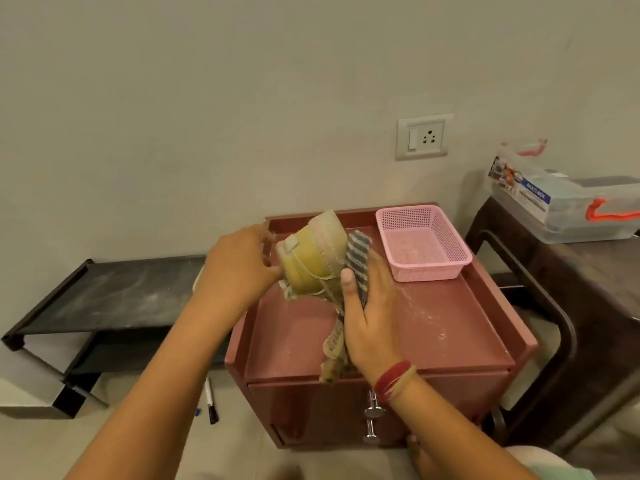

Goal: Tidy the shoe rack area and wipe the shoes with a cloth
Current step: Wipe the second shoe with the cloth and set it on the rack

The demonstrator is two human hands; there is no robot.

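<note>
A small yellow shoe (310, 258) with pale laces is held in the air above the reddish cabinet top (450, 327). My left hand (239, 265) grips its heel end from the left. My right hand (370, 310) holds a blue-and-white striped cloth (356, 261) against the shoe's right side, thumb up beside the shoe. The cloth's loose end (334, 351) hangs down below my palm. A black low shoe rack (104, 299) stands empty on the floor at the left, against the wall.
A pink plastic basket (424, 245) sits at the back right of the cabinet top. A dark table (568, 271) at the right carries a clear plastic box (561, 202). A marker (210, 400) lies on the floor beside the cabinet. A wall socket (424, 136) is above.
</note>
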